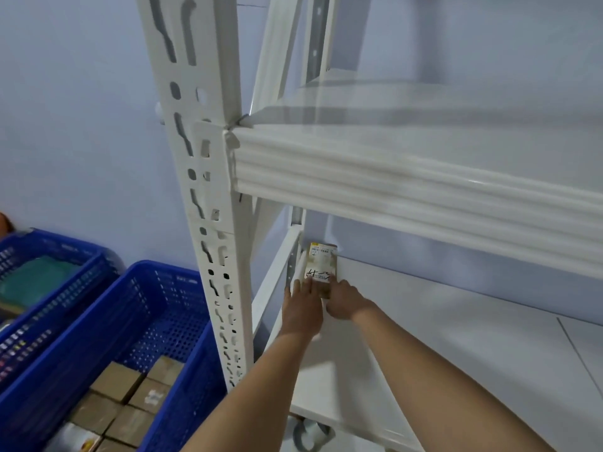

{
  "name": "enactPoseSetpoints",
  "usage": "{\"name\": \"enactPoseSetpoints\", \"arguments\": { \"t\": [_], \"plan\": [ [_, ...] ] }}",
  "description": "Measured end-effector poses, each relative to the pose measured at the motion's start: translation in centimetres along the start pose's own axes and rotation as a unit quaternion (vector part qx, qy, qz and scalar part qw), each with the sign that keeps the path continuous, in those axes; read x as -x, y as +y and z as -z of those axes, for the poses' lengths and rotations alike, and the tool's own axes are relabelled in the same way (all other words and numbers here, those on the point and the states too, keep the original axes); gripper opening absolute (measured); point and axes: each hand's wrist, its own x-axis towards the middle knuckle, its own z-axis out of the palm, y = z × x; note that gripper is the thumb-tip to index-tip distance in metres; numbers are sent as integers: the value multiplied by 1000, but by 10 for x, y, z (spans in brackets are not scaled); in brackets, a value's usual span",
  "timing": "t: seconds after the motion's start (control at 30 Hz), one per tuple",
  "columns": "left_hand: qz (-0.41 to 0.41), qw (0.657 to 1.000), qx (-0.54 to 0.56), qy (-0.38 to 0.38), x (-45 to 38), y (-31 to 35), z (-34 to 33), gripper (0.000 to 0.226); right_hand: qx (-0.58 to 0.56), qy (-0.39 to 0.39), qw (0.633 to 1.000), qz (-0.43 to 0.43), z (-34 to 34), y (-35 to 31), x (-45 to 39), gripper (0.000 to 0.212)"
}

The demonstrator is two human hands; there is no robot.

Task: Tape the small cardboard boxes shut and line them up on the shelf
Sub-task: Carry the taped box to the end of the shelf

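Observation:
A small cardboard box point(321, 264) with a white label and black handwriting sits at the far left back corner of the white shelf board point(440, 337). My left hand point(301, 309) lies flat with straight fingers touching the box's near left side. My right hand point(342, 303) touches its near right corner, fingers bent against it. Several more small cardboard boxes point(130, 399) lie in a blue basket point(182, 321) on the floor at the left. A roll of tape point(308, 435) shows just below the shelf's front edge.
The white slotted upright point(208, 203) of the rack stands left of my arms. A thick white beam point(408, 187) of the upper shelf runs overhead. A second blue basket point(49, 272) holding something green stands at far left. A pale wall is behind.

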Motion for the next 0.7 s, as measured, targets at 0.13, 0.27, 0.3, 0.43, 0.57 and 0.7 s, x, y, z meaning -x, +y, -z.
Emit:
{"name": "enactPoseSetpoints", "arguments": {
  "t": [0.13, 0.27, 0.3, 0.43, 0.57, 0.7],
  "plan": [
    [6, 1000, 23, -10, -28, -3, 0, 66, -7, 17, 1000, 1, 5, -4, -29, 81],
    [29, 996, 76, -30, -51, -7, 4, 71, 3, 18, 1000, 9, 16, -8, -56, 76],
    [33, 996, 79, -33, -56, -6, 5, 72, -1, 23, 1000, 12, 18, -9, -60, 72],
    [46, 996, 69, -46, -58, 2, 8, 74, -26, 42, 999, 7, 20, -12, -64, 65],
    [51, 993, 102, -41, -47, 12, 20, 69, -48, 143, 988, -23, 37, -10, -30, 53],
    [25, 992, 119, -22, -36, 48, 28, 66, -61, 173, 982, -54, 54, 20, 18, 44]
  ]
}}
